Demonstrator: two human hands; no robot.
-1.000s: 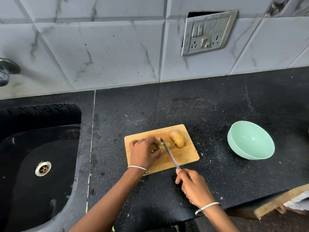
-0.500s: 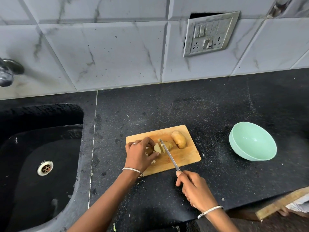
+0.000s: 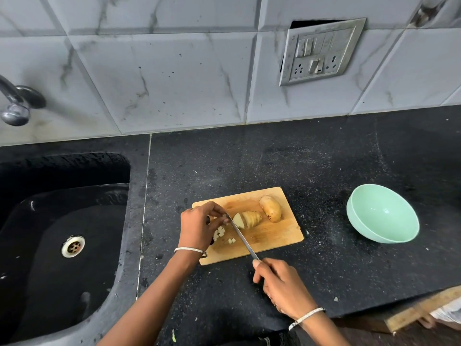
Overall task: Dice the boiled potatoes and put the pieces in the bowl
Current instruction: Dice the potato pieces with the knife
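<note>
Small cubes now lie on the board under the left hand, which pinches a potato piece right beside the knife gripped by the right hand; soft potato could slip and the blade catch skin.

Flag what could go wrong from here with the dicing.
1. The left hand has its fingers curled right beside the blade of the knife that the right hand grips. A slip could nick them.
2. The diced pieces lie loose towards the left end of the cutting board and could get nudged onto the counter.
3. The bowl sits apart on the right, so pieces may drop during transfer.
</note>
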